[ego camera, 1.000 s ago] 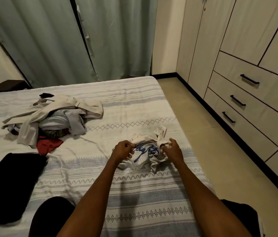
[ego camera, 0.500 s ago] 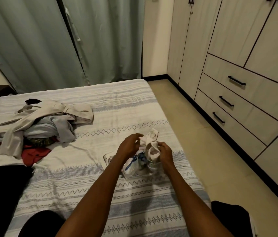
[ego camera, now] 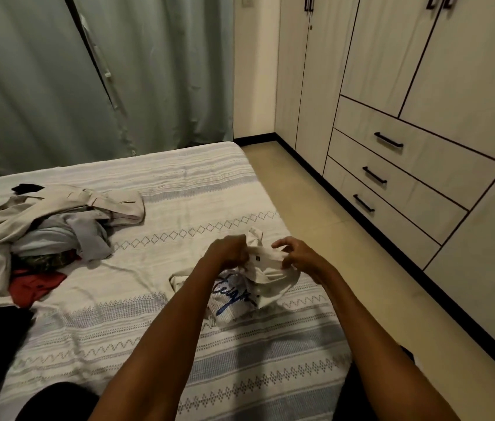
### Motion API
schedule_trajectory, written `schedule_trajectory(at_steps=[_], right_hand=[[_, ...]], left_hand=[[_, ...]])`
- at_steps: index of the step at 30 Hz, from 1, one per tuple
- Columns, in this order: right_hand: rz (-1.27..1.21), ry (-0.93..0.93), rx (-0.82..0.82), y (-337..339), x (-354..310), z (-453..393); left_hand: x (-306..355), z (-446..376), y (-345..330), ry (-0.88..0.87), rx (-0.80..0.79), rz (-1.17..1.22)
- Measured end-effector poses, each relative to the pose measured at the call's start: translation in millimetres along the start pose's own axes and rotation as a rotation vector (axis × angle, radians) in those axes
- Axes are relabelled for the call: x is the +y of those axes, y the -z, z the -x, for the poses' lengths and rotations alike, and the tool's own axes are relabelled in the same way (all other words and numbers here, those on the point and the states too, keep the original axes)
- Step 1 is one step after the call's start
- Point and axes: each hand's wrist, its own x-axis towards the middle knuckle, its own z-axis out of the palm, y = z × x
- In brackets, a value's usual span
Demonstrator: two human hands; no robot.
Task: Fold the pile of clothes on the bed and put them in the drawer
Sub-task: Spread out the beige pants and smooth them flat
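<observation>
- Left hand (ego camera: pixel 229 250) has its grip curled tight, bunching the top edge of the white garment (ego camera: pixel 258 278).
- Right hand (ego camera: pixel 299 256) pinches the same edge from the 3 o'clock side, thumb and lower fingers on the cloth, index finger lifted free.
- The white garment sits crumpled on the bed (ego camera: pixel 179 329), just beside its right-hand edge, partly raised between the two hands.
- Blue script lettering runs across the garment's front; it is too creased to read.
- At 10 o'clock from the hands, well apart, lies the pile of clothes (ego camera: pixel 48 232): beige on top, pale blue under it, red at the near edge.
- At 2 o'clock, across the floor, the wardrobe's drawers (ego camera: pixel 392 183) stand closed, three black handles showing.
</observation>
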Motion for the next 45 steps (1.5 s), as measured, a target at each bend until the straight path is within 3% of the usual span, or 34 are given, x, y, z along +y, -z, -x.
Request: schedule_trajectory(at_steps=[3,9,14,16,20,23,28,32,34,40,42,45], right_hand=[[0.383,0.08,0.271,17,-15,-8],[0.665,0.366,0.651,40,-124,-14],[0.629,0.564,0.847,49,-243,-12],[0.505,0.555,0.837,58,-286,-9],[0.058,0.688,0.602,71,-350,8],[0.162,0.971,0.487,78,-376,30],[0.266,1.062,0.275,99,-429,57],[0.275,1.128,0.203,106,-455,85],[0.295,1.118,0.232,110,-457,89],[0.489,0.971,0.481,121,-437,68],[0.436,0.892,0.506,125,-429,60],[0.468,0.772,0.52,128,-425,57]], left_hand=[[-4,2,24,0.041,0.358,-0.044],[-23,19,114,0.243,0.796,-0.053],[-21,41,210,0.382,1.0,0.357],[-21,54,246,0.367,1.075,0.512],[-33,76,311,0.304,1.164,0.861],[-33,92,359,0.175,1.22,0.887],[-11,134,430,0.151,1.265,0.81],[-15,162,459,0.161,1.209,0.584],[-22,173,466,0.166,1.088,0.481],[-33,206,448,0.174,0.296,0.591],[-37,207,443,0.155,0.139,0.621],[-36,206,437,0.141,0.062,0.576]])
